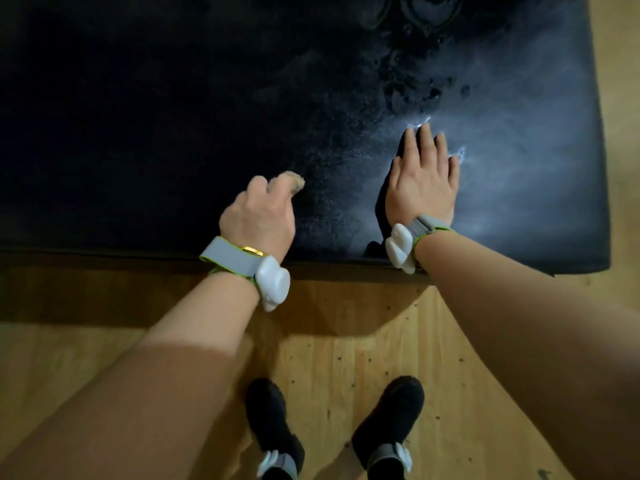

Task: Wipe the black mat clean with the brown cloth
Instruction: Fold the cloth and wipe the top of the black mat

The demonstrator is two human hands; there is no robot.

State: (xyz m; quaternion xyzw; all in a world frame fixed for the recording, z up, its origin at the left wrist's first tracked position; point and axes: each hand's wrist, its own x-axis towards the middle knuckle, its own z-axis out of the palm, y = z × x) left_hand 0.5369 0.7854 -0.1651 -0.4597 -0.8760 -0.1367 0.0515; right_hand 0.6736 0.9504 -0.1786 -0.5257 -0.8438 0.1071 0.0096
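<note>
Black mat (207,116) on wooden floor (346,341); left hand (258,221) fingers clamped on brown cloth (291,181); right hand (424,181) flat, fingers straight, near mat's front edge.

A wooden plank floor (363,341), speckled with dark spots, is lit brightly at 5 o'clock and shadowed at 9 o'clock.

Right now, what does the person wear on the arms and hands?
Both forearms are bare, with no sleeves. Each wrist carries a grey strap with yellow-green edging and a rounded white plastic device: one by the left hand, one by the right hand. A thin gold bangle also sits on the left wrist.
</note>
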